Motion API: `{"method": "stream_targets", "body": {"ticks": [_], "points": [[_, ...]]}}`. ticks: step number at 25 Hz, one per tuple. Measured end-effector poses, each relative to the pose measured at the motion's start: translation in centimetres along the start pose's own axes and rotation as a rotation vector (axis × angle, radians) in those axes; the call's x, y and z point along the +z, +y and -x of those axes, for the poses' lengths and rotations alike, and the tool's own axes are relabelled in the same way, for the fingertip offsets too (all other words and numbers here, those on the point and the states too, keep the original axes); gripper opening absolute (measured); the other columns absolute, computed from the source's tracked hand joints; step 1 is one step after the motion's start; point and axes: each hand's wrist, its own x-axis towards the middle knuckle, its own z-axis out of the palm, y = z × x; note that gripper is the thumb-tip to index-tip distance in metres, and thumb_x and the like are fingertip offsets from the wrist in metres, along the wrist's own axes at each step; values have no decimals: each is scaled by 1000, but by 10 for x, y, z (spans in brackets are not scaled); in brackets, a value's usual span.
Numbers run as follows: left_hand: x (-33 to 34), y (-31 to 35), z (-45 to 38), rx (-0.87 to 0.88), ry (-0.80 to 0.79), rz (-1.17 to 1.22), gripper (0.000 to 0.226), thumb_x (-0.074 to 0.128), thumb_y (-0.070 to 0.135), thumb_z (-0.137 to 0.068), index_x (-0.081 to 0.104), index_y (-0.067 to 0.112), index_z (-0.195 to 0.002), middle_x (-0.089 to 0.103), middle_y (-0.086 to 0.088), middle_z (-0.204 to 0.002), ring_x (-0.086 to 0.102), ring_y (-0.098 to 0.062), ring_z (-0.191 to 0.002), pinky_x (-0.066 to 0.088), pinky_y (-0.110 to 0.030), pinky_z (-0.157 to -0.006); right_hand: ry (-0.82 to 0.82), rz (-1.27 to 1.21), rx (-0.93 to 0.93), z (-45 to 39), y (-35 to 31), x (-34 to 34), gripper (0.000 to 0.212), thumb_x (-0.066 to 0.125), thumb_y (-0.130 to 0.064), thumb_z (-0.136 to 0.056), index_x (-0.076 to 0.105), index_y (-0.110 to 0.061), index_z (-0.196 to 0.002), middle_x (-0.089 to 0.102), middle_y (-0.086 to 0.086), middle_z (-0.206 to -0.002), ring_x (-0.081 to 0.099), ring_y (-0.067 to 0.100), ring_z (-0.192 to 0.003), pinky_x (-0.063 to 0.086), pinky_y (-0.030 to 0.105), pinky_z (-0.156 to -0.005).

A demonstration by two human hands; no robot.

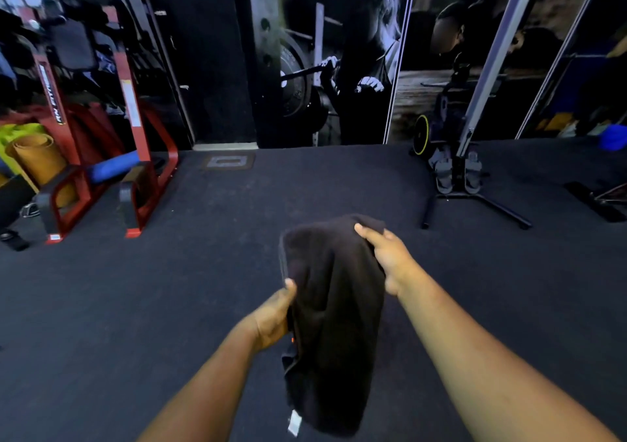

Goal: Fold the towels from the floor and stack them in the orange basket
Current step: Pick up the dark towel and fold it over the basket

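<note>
Materials & finish, gym floor scene

Towel [334, 309]: dark cloth, matt, soft nappy pile, w/ a small white fabric tag at its 7 o'clock end; left hand [271, 319] & right hand [388, 258] both closed on the cloth. Floor [135, 306]: dark rubbery mat, matt, fine speckled grain. Frame [135, 156] at 10 o'clock: red painted metal, semi-gloss, w/ black pads. Rolled mats [37, 160] at 9 o'clock: foam-looking, matt, tan & lime. Stand [475, 200] at 2 o'clock: black metal tube, satin. Wall mural [339, 51] at 12: printed panel, slight sheen, thin pale metal edge strips.
</note>
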Motion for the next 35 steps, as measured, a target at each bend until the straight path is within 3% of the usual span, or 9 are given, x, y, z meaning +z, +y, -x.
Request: {"method": "stream_targets", "body": {"ticks": [2,4,8,11,14,18,23,30,35], "points": [[10,7,-7,145,32,-35,29,72,9,-90,69,10,-119,74,-12,-119,69,-28,-108,59,-31,-86,-11,-128,75,-6,-5,-11,39,69,-36,-93,68,-12,-123,75,15,-112,72,29,-104,58,41,-90],[19,33,-15,199,107,39,34,71,-4,-86,69,4,-118,74,-18,-116,70,-31,-105,60,-34,-85,-118,-127,104,-4,8,-33,54,67,-44,-85,64,-14,-130,72,12,-123,68,25,-116,58,36,-91],[8,49,-28,188,29,108,36,72,5,-87,68,11,-122,74,-12,-117,71,-25,-106,59,-39,-91,-189,370,101,12,66,-74,32,72,-13,-89,69,-8,-121,74,12,-117,71,23,-110,59,24,-83],[-12,12,-27,1,-5,-269,28,72,8,-92,71,12,-120,75,-12,-117,71,-26,-104,55,-39,-86,-32,301,55,3,72,-76,27,72,-9,-91,70,-1,-116,76,16,-108,70,34,-111,59,30,-83],[-14,19,-32,86,176,-84,12,64,12,-97,72,11,-105,77,-11,-103,71,-22,-88,59,-34,-73,-58,93,37,-6,62,-79,34,71,-4,-90,66,-10,-123,76,13,-113,70,31,-112,59,33,-86],[-13,46,-34,160,155,-203,16,61,14,-101,70,10,-114,78,-5,-108,73,-18,-100,60,-27,-88,-195,556,-9,-9,55,-88,40,74,3,-86,65,-9,-123,76,3,-113,72,14,-105,56,21,-85],[-22,62,-45,162,416,-169,30,67,42,-97,68,15,-110,75,-9,-110,69,-29,-107,55,-46,-96,7,233,-78,-21,42,-80,22,68,-3,-92,70,-2,-113,77,17,-104,74,26,-93,60,30,-75],[-27,92,-38,24,216,-464,31,79,22,-88,69,10,-115,76,-9,-108,71,-21,-99,57,-36,-87,33,186,203,-24,34,-76,10,70,-21,-95,70,-13,-90,77,7,-82,74,20,-75,57,35,-75],[-30,94,-52,135,583,-747,32,90,33,-75,71,10,-84,72,-5,-80,69,-21,-77,57,-37,-69,98,216,20,-28,36,-68,8,63,-13,-97,69,-19,-97,76,0,-88,70,15,-82,52,36,-81]]}}
